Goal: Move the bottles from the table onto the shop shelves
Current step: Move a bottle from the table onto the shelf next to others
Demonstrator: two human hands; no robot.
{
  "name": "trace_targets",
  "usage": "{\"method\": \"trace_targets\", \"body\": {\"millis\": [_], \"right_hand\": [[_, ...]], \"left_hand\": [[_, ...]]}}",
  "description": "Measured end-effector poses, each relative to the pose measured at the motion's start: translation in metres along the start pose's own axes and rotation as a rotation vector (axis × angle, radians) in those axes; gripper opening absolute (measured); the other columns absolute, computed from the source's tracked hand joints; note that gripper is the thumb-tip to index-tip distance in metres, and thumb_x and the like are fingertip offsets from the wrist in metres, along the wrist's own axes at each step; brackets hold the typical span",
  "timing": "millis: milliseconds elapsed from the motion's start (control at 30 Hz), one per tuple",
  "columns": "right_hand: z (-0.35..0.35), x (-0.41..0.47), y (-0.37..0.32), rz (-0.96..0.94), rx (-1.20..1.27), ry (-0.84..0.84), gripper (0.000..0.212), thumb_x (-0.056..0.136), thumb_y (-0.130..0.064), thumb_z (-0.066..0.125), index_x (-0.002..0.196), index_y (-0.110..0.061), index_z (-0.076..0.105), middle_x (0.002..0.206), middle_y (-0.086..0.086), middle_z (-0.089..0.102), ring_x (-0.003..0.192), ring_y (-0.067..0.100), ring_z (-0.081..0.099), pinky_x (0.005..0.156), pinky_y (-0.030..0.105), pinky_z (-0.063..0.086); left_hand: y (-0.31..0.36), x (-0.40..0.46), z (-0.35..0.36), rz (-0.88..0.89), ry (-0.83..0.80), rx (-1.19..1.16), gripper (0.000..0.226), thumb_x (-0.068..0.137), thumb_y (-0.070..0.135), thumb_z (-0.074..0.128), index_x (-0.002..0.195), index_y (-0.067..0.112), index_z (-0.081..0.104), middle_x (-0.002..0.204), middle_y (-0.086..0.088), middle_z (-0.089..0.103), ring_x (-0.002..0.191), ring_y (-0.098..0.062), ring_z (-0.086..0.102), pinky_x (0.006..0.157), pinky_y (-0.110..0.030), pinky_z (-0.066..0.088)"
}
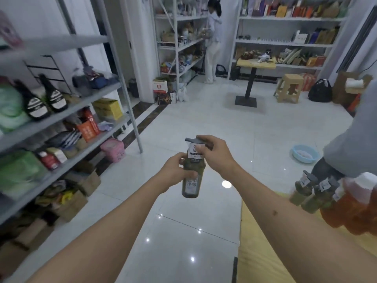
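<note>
A green pump bottle [191, 180] with a white label hangs in the air over the floor, in the middle of the view. My left hand [173, 170] grips its body from the left. My right hand [216, 154] holds the grey pump head at the top. On the yellow table [263, 260] at the lower right stand more green pump bottles [306, 190] and orange bottles [359, 205]. The grey shop shelves [85, 99] run along the left, with two dark bottles [42, 99] on one level.
A person in grey stands close at the right edge [355, 144]. Another person [212, 41] works at the white shelves at the back. A small table [255, 64], a stool [289, 86], a blue basin [305, 153] and a pink basket [113, 149] stand on the white tiled floor.
</note>
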State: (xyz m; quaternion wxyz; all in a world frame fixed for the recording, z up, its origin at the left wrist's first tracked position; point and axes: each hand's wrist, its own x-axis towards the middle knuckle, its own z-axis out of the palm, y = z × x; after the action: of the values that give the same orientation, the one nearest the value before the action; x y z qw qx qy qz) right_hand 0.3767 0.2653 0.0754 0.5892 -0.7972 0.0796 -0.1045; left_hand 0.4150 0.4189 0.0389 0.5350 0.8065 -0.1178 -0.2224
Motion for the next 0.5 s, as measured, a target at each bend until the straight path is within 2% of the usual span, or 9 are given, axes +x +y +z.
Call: {"method": "trace_targets", "body": {"millis": [67,133,300,367,433,500], "right_hand": [[0.030,-0.003,-0.021,-0.026,0.020,-0.062,0.037,0.098,-0.005,0.060,0.135,-0.006,0.059,0.122,0.007,0.066,0.106,0.015,0.063,0.077,0.010,0.052],[0.062,-0.008,-0.043,-0.034,0.056,-0.129,0.038,0.098,-0.008,0.061,0.136,-0.007,0.058,0.121,0.008,0.067,0.104,0.016,0.064,0.071,0.009,0.051],[0.138,-0.021,-0.081,-0.060,0.082,-0.300,0.037,0.096,-0.015,0.068,0.132,-0.011,0.061,0.113,0.005,0.073,0.099,0.012,0.069,0.077,0.019,0.054],[0.169,-0.029,-0.090,-0.044,0.071,-0.361,0.039,0.095,-0.015,0.070,0.132,-0.011,0.061,0.116,0.007,0.072,0.105,0.019,0.068,0.084,0.030,0.056],[0.195,-0.036,-0.096,-0.031,0.057,-0.417,0.040,0.093,-0.016,0.072,0.131,-0.010,0.062,0.114,0.007,0.072,0.111,0.026,0.068,0.093,0.042,0.054],[0.224,-0.041,-0.108,-0.042,0.071,-0.462,0.041,0.092,-0.019,0.074,0.130,-0.010,0.062,0.114,0.007,0.072,0.110,0.026,0.068,0.095,0.044,0.055]], "left_hand": [[-0.007,-0.021,-0.035,-0.003,0.057,-0.020,0.050,0.077,0.004,0.083,0.117,0.022,0.060,0.115,-0.002,0.065,0.102,-0.019,0.067,0.087,-0.040,0.060],[-0.015,-0.043,-0.071,-0.006,0.127,-0.051,0.050,0.074,0.003,0.085,0.114,0.023,0.062,0.114,-0.006,0.068,0.102,-0.021,0.069,0.090,-0.044,0.060],[-0.027,-0.099,-0.153,0.003,0.304,-0.094,0.056,0.074,0.006,0.087,0.120,0.025,0.061,0.115,-0.002,0.068,0.106,-0.020,0.067,0.091,-0.043,0.059],[-0.031,-0.123,-0.187,0.015,0.369,-0.098,0.064,0.073,0.010,0.088,0.127,0.025,0.059,0.119,-0.001,0.068,0.110,-0.020,0.066,0.093,-0.045,0.058],[-0.032,-0.141,-0.213,0.043,0.413,-0.090,0.062,0.074,0.010,0.088,0.127,0.025,0.059,0.119,0.002,0.068,0.113,-0.020,0.065,0.093,-0.042,0.057],[-0.037,-0.161,-0.240,0.075,0.460,-0.082,0.056,0.076,0.008,0.086,0.121,0.026,0.059,0.114,0.006,0.068,0.107,-0.014,0.065,0.082,-0.027,0.055]]}}
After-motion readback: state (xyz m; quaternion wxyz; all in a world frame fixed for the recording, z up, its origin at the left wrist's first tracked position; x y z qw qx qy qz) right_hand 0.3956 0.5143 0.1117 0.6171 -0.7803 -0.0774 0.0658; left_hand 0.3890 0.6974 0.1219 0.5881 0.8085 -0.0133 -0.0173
